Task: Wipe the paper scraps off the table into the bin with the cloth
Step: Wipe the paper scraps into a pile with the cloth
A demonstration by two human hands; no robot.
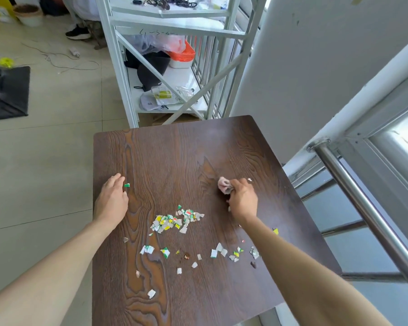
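No bin anywhere in the head view; near edge of the dark wood-grain bench [174, 147] cut off by the frame's bottom. Most of the pink cloth [223, 185] buried inside the right hand [243, 200], only a crumpled end poking out past the fingers toward the bench's far side. Right hand clenched around that cloth, knuckles up, over the right half of the bench; contact between cloth and wood hard to judge. A few scraps half hidden under the right forearm, one yellow bit [275, 231] showing at its outer edge. Left hand [112, 198] released, lying flat and palm down at the bench's left edge, fingers loosely together, a single green scrap [127, 185] just beside the fingertips. Main heap of paper scraps [174, 220] between the two hands, nearer the body than the cloth. Looser scatter [165, 251] closer still, spread across the bench.
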